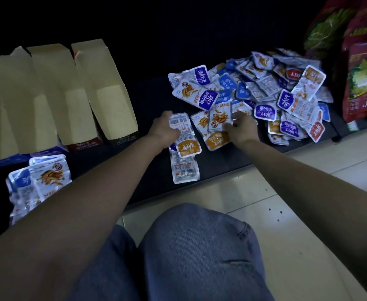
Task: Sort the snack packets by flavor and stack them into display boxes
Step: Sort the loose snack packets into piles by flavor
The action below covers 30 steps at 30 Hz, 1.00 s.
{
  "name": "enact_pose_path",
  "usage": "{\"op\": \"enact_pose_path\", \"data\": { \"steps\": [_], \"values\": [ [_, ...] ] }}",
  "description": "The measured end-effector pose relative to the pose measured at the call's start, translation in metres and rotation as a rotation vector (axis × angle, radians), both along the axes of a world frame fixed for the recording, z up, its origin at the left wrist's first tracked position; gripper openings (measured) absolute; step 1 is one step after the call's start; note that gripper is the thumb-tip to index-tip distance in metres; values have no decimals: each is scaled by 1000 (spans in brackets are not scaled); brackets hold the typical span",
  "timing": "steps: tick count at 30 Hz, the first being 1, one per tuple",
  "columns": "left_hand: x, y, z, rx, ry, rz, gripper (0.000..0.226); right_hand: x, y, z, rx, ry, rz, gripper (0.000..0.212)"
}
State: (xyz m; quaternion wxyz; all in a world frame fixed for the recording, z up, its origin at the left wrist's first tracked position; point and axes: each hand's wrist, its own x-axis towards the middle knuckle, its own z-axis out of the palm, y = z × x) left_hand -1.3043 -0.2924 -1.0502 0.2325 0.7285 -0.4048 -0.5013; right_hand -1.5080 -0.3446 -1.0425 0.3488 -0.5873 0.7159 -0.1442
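Your right hand (241, 127) pinches a silver packet (220, 117), picture side up. The thumb lies across its right edge and the fingers are curled behind it. This packet sits at the near edge of the loose pile (265, 88) and overlaps an orange-labelled packet (218, 137) that lies flat on the dark mat (152, 98) just below your thumb.

Your left hand (165, 129) is closed on the left edge of a face-down packet (179, 123), barcode side up. Motion blur hides how far your fingers wrap round it. That packet heads a short column just right of your palm. A second orange packet (188, 147) overlaps it from below, and another face-down one (184, 171) lies nearest you, at the mat's front edge. Your two hands are close together, with one more packet (201, 122) lying between them.

The pile of mixed purple, blue, orange and red packets spreads to the right beyond your right hand. The open display boxes (111, 101) stand in a row well to the left of your left hand, flaps up. A small stack of blue packets (41, 179) lies on the mat in front of the boxes, partly under your left forearm. Large red bags (362, 72) stand at the far right.
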Motion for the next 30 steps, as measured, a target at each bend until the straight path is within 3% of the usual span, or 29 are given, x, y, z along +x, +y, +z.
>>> {"op": "enact_pose_path", "data": {
  "steps": [2, 5, 7, 10, 11, 13, 16, 19, 21, 24, 28, 30],
  "values": [
    [-6, 2, 7, 15, -205, -102, 54, -4, -3, 5, -98, 41, 0, 20],
    [-12, 0, 10, -67, -391, -156, 45, -7, -4, 8, -79, -274, -141, 10],
    [-19, -5, 14, -129, -209, -60, 35, -5, -1, 9, 20, -501, -152, 15],
    [-35, -10, 18, -62, 298, 149, 28, 3, 8, 7, 165, -604, 21, 13],
    [-39, -11, 15, -31, 372, 203, 27, 4, 11, 6, 202, -592, 94, 12],
    [-45, -14, 9, -14, 348, 304, 25, 3, 9, 2, 166, -504, 177, 12],
    [-44, -19, 4, -10, 280, 344, 21, -12, -11, -10, -122, -66, 209, 32],
    [-41, -21, 0, -15, 152, 276, 20, -23, -19, -23, -68, 324, 367, 58],
    [-40, -22, -4, -17, 59, 228, 14, -24, -16, -30, -94, 345, 429, 57],
    [-38, -26, -5, -21, 26, 201, 6, -24, -17, -32, -324, 302, 380, 46],
    [-37, -32, -9, -3, -3, 215, 24, -27, -22, -36, -256, 314, 427, 54],
    [-37, -34, -11, 5, -22, 203, 25, -26, -21, -36, -241, 180, 340, 53]
  ]
}}
